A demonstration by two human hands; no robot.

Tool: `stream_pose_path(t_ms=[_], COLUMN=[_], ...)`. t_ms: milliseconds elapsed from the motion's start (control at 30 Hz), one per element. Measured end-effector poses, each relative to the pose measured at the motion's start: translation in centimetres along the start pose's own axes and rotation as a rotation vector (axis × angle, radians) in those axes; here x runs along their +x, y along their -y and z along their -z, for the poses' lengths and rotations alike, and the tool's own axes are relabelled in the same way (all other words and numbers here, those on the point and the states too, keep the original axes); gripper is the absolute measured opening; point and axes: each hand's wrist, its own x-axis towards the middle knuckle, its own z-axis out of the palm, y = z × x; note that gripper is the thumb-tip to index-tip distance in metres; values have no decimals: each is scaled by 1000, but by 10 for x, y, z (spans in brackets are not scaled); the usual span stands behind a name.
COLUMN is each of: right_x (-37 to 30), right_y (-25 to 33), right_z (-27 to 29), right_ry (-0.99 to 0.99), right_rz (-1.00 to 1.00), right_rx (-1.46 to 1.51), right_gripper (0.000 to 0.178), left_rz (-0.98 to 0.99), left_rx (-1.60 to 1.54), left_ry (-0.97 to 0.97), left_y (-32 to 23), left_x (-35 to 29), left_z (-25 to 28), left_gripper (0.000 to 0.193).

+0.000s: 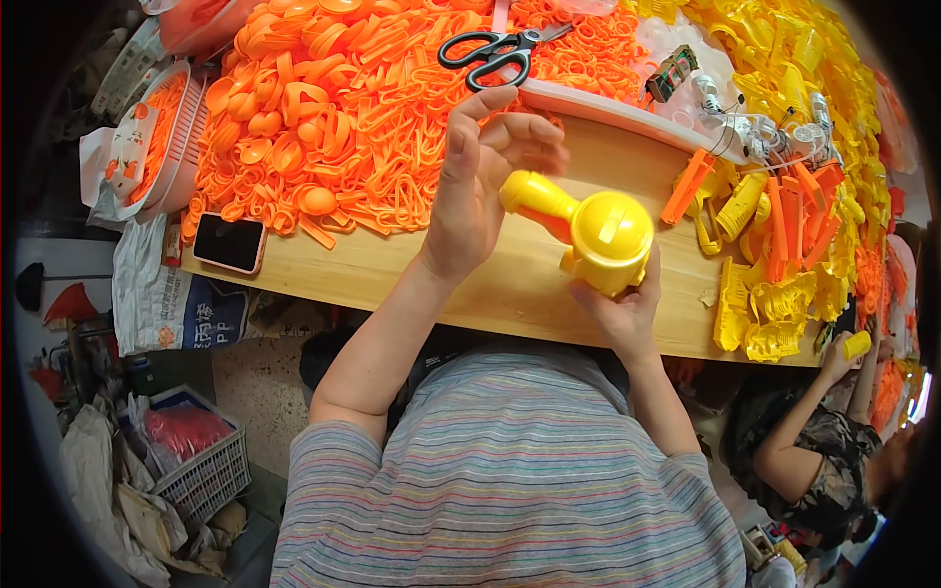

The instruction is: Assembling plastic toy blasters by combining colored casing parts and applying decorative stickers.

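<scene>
Yellow rounded piece [613, 233] with side arm is held over the table [676, 318] near its front edge by the right grip [627, 314], fingers wrapped round its base; left grip [474, 171] is raised just beside the arm, fingers spread, nothing held. Shell seems mostly joined; insides can't be told. Beyond, loose orange parts [382, 147], wired units [769, 135] and yellow parts [784, 49] are left piled, so plenty apparently remains.
</scene>
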Motion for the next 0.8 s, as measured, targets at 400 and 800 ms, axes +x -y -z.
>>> stream_pose_path(t_ms=[400, 800], right_x=[22, 34], right_y=[44, 53], right_z=[-8, -11], right_ry=[-176, 15], right_rz=[-965, -1141], right_rx=[954, 901], right_gripper=[55, 60], left_rz=[-423, -419], left_rx=[1074, 1036], left_ry=[595, 743], left_y=[-23, -27], left_x=[-32, -15], left_z=[-16, -2], left_gripper=[48, 45])
